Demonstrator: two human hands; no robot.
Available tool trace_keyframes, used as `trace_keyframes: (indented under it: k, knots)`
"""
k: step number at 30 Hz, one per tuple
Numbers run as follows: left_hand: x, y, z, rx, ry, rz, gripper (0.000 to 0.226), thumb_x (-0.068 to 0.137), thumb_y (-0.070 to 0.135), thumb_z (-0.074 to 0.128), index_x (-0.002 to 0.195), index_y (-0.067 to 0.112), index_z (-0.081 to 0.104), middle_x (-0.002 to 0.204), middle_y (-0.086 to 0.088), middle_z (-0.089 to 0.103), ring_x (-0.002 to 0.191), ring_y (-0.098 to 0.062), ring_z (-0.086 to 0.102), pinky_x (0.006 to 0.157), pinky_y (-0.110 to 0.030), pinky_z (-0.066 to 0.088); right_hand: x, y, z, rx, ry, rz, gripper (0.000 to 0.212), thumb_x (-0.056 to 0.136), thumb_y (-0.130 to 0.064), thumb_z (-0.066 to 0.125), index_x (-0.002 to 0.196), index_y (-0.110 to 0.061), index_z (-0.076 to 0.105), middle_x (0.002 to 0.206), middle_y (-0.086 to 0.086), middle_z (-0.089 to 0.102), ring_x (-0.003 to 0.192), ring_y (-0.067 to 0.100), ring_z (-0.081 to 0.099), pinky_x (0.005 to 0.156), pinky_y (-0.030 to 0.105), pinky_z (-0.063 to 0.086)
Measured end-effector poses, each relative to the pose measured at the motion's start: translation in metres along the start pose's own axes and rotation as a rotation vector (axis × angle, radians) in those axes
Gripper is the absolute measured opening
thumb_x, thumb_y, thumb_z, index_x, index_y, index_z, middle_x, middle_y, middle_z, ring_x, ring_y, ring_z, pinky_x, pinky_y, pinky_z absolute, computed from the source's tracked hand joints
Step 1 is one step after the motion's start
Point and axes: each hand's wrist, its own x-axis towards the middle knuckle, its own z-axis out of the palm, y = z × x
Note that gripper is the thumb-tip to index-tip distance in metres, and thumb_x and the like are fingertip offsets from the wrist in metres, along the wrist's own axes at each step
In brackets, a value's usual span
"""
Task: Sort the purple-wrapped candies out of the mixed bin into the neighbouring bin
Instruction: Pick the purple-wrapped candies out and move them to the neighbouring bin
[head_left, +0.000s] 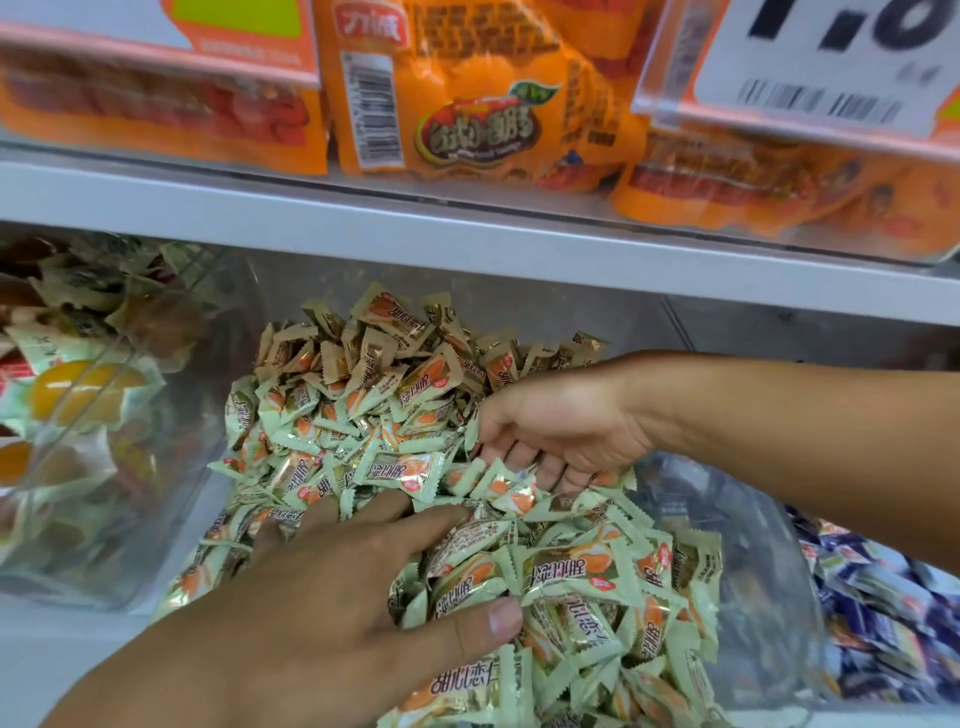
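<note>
My left hand (332, 582) lies flat, fingers spread and pressing into the pale green candies (571, 571) of the mixed bin (748, 613), grasping nothing | my right hand (550, 426) reaches in from the right edge, fingers loosely curled among wrappers, grip unclear | purple-wrapped candies (883, 613) fill the neighbouring bin (800, 535) by the right edge | orange packets (467, 104) on the shelf (363, 218) above.

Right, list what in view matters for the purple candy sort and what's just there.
For the job:
left hand
right hand
middle bin's green-wrapped candies
purple-wrapped candies in the right bin

Just there:
orange snack packs
price tag
left bin's jelly cups
</note>
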Motion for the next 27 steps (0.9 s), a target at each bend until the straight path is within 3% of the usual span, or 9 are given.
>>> trace_keyframes:
  k: [1, 2, 4, 9, 13, 18, 21, 24, 27]
  knots:
    - [0.001, -0.003, 0.002, 0.014, -0.043, -0.031, 0.069, 0.063, 0.094, 0.027, 0.127, 0.079, 0.006, 0.143, 0.035, 0.011, 0.151, -0.018, 0.000, 0.123, -0.038, 0.006, -0.010, 0.000, 0.002, -0.041, -0.004, -0.026, 0.022, 0.097, -0.032, 0.045, 0.101, -0.015, 0.057, 0.082, 0.006, 0.050, 0.066, 0.019, 0.039, 0.063, 0.030, 0.041]
    - [0.000, -0.005, 0.002, 0.040, -0.049, -0.071, 0.069, 0.058, 0.096, 0.023, 0.123, 0.081, 0.006, 0.150, 0.033, 0.007, 0.152, -0.020, -0.004, 0.122, -0.050, 0.000, -0.018, 0.000, 0.004, -0.048, -0.008, -0.059, 0.021, 0.098, -0.031, 0.049, 0.105, -0.015, 0.059, 0.087, 0.006, 0.052, 0.065, 0.018, 0.041, 0.061, 0.028, 0.042]
    - [0.001, -0.007, 0.004, 0.053, -0.043, -0.089, 0.072, 0.055, 0.098, 0.021, 0.123, 0.082, 0.005, 0.156, 0.031, 0.001, 0.152, -0.022, -0.009, 0.121, -0.056, -0.004, -0.029, 0.005, 0.004, -0.041, 0.041, -0.117, 0.020, 0.098, -0.026, 0.058, 0.110, -0.013, 0.066, 0.092, 0.000, 0.061, 0.069, 0.014, 0.052, 0.061, 0.025, 0.047]
    - [0.000, -0.017, 0.007, 0.004, -0.007, -0.082, 0.072, 0.049, 0.107, 0.013, 0.117, 0.087, 0.000, 0.161, 0.027, -0.003, 0.153, -0.023, -0.011, 0.122, -0.057, -0.001, -0.053, 0.020, 0.002, -0.075, 0.128, -0.307, 0.017, 0.092, -0.010, 0.069, 0.109, -0.012, 0.073, 0.088, -0.003, 0.071, 0.082, 0.009, 0.064, 0.080, 0.031, 0.057]
    - [-0.001, -0.019, 0.007, -0.009, 0.058, -0.042, 0.075, 0.051, 0.107, 0.006, 0.121, 0.087, -0.007, 0.162, 0.026, 0.003, 0.153, -0.022, 0.002, 0.121, -0.057, 0.007, -0.072, 0.029, 0.007, -0.235, 0.433, -0.467, 0.012, 0.089, -0.014, 0.074, 0.101, -0.018, 0.077, 0.092, 0.000, 0.077, 0.088, 0.023, 0.072, 0.088, 0.043, 0.057]
    - [-0.010, -0.006, -0.001, 0.072, 0.098, -0.049, 0.080, 0.061, 0.101, 0.001, 0.136, 0.076, -0.008, 0.158, 0.027, 0.022, 0.149, -0.015, 0.023, 0.120, -0.052, 0.020, -0.110, 0.048, 0.022, 0.029, 0.559, -0.700, 0.032, 0.086, -0.010, 0.075, 0.117, -0.013, 0.069, 0.083, 0.006, 0.077, 0.077, 0.016, 0.074, 0.067, 0.028, 0.060]
    - [-0.018, 0.005, -0.001, 0.147, 0.107, -0.103, 0.086, 0.065, 0.093, -0.002, 0.146, 0.065, 0.000, 0.161, 0.026, 0.015, 0.145, -0.012, 0.030, 0.119, -0.042, 0.025, -0.135, 0.073, 0.018, 0.115, 0.691, -0.758, 0.026, 0.075, -0.021, 0.079, 0.100, -0.012, 0.075, 0.075, 0.008, 0.076, 0.065, 0.014, 0.070, 0.057, 0.024, 0.053]
    - [-0.018, 0.016, 0.001, 0.347, 0.271, -0.082, 0.103, 0.058, 0.096, -0.019, 0.146, 0.057, 0.017, 0.153, 0.025, 0.034, 0.125, -0.012, 0.052, 0.108, -0.048, 0.039, -0.152, 0.110, 0.004, 0.275, 0.858, -0.729, 0.016, 0.078, -0.024, 0.077, 0.087, -0.010, 0.078, 0.068, 0.016, 0.072, 0.059, 0.022, 0.058, 0.052, 0.024, 0.047]
    - [-0.007, 0.034, 0.002, 0.392, 0.454, 0.025, 0.106, 0.061, 0.095, -0.012, 0.144, 0.047, 0.033, 0.139, 0.022, 0.048, 0.120, -0.007, 0.052, 0.099, -0.039, 0.047, -0.160, 0.146, -0.011, 0.393, 0.945, -0.525, 0.012, 0.094, -0.012, 0.065, 0.096, -0.006, 0.075, 0.063, 0.008, 0.064, 0.056, 0.014, 0.054, 0.058, 0.025, 0.044]
